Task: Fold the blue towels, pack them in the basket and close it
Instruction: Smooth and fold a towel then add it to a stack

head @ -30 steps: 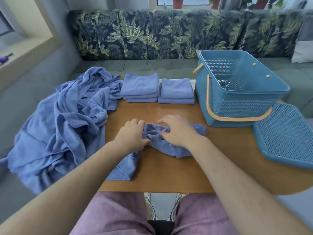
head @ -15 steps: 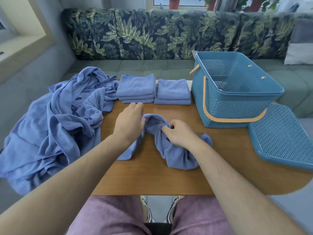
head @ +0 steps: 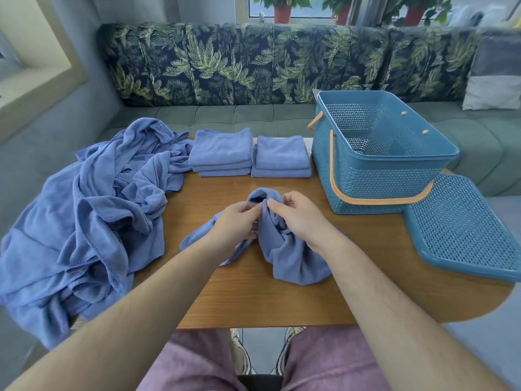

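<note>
Fingertips [head: 255, 211] of left hand [head: 239, 224] and right hand [head: 296, 218] now meet, pinching a raised fold of the crumpled towel [head: 293, 258] — half a second ago they gripped it apart. Probably hunting a corner; the hem is hidden. Towel sits mid-table [head: 253, 300], basket [head: 380, 176] unpacked — still folding stage.

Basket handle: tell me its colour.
Light orange. The handle is folded down against the front wall of the blue perforated basket, and the head view shows it clearly.

On the table [head: 253, 300], a heap of unfolded towels [head: 93, 221] is spread left. At the far edge a three-towel stack [head: 221, 152] is set left of a two-towel stack [head: 282, 156]. A crumpled towel [head: 293, 258] lies mid-table. The basket [head: 380, 179] is placed right, its lid [head: 462, 227] nearer.
</note>
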Tool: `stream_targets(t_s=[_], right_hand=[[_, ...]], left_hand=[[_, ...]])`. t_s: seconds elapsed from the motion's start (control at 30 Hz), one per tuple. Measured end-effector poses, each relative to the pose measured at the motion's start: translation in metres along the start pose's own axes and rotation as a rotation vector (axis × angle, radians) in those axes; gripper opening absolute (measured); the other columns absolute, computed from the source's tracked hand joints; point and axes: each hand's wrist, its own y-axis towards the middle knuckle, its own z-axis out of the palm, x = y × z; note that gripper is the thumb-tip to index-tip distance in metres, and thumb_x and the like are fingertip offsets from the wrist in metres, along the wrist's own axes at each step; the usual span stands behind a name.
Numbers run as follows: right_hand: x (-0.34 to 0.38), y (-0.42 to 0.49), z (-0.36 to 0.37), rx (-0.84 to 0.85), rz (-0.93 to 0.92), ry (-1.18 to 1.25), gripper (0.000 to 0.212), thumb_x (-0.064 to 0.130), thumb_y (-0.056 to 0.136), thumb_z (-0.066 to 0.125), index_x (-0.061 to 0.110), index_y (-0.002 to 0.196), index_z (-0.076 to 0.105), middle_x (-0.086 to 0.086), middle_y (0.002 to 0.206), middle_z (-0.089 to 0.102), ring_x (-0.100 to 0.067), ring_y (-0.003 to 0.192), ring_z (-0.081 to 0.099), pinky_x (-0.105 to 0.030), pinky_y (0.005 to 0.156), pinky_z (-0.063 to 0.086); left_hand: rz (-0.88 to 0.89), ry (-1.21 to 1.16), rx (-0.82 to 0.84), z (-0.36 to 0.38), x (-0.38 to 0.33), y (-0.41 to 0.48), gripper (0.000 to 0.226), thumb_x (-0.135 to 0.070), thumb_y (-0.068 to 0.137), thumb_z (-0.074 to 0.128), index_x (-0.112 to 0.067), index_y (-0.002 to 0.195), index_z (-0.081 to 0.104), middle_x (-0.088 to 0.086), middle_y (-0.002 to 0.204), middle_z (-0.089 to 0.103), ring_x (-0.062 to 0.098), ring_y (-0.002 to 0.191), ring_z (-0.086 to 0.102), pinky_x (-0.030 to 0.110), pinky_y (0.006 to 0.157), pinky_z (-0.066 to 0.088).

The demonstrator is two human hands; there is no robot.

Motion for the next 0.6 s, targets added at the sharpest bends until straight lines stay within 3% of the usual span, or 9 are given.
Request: stream_targets(t_s=[0.13,0.2,0.3,0.37,0.47,0.53,0.6], right_hand=[[0.008,-0.004,-0.003,0.012,-0.035,0.087,0.036,0.037,0.082,0.081,0.018,0.104,0.060,0.002,0.090,0.070,-0.010,0.079,0.065,-0.029,0.070,0.052],[0.013,-0.004,-0.004,-0.016,-0.066,0.024,0.032,0.030,0.084,0.079,0.018,0.105,0.058,-0.001,0.097,0.070,-0.012,0.086,0.067,-0.031,0.074,0.055],[0.022,-0.002,-0.005,-0.061,-0.097,0.045,0.019,0.022,0.090,0.068,0.016,0.104,0.057,-0.002,0.098,0.067,-0.013,0.089,0.064,-0.030,0.074,0.052],[0.027,-0.001,-0.005,-0.060,-0.081,0.171,0.014,0.021,0.091,0.067,0.017,0.103,0.059,0.001,0.093,0.067,-0.013,0.087,0.064,-0.029,0.073,0.049],[0.031,0.000,-0.006,-0.036,-0.028,0.401,0.014,0.015,0.091,0.067,0.014,0.103,0.062,-0.001,0.085,0.071,-0.015,0.081,0.068,-0.031,0.071,0.052],[0.032,-0.001,-0.006,-0.036,-0.013,0.459,0.013,0.012,0.091,0.067,0.012,0.103,0.062,-0.002,0.081,0.071,-0.016,0.076,0.069,-0.032,0.068,0.054],[0.030,-0.002,-0.008,-0.056,-0.001,0.444,0.015,0.012,0.091,0.067,0.010,0.105,0.061,-0.005,0.085,0.071,-0.019,0.079,0.069,-0.037,0.075,0.055]], left_hand=[[0.146,0.057,0.017,-0.002,-0.002,-0.003,0.021,-0.033,0.100,0.057,-0.024,0.113,0.072,-0.009,0.100,0.075,0.008,0.093,0.068,0.028,0.078,0.056],[0.162,0.073,-0.031,-0.001,-0.001,-0.007,0.022,-0.034,0.100,0.056,-0.021,0.107,0.074,-0.011,0.092,0.074,0.005,0.087,0.068,0.025,0.074,0.055],[0.047,0.125,-0.167,-0.001,0.009,-0.006,0.035,-0.036,0.099,0.055,-0.009,0.080,0.067,0.001,0.067,0.062,0.013,0.065,0.057,0.035,0.072,0.051],[-0.058,0.178,-0.167,-0.002,0.017,-0.006,0.031,-0.039,0.089,0.057,-0.013,0.075,0.066,0.002,0.067,0.061,0.018,0.070,0.057,0.040,0.080,0.055],[-0.168,0.003,0.016,0.002,0.018,-0.011,0.032,-0.035,0.090,0.056,-0.014,0.108,0.072,0.002,0.098,0.075,0.020,0.100,0.070,0.047,0.098,0.055],[-0.145,-0.253,0.206,0.007,0.011,-0.013,0.032,-0.029,0.101,0.051,-0.016,0.126,0.065,0.009,0.118,0.072,0.026,0.114,0.067,0.047,0.102,0.052],[-0.109,-0.416,0.271,0.008,0.006,-0.010,0.035,-0.025,0.105,0.048,-0.013,0.136,0.059,0.012,0.129,0.067,0.028,0.122,0.063,0.047,0.107,0.048]])
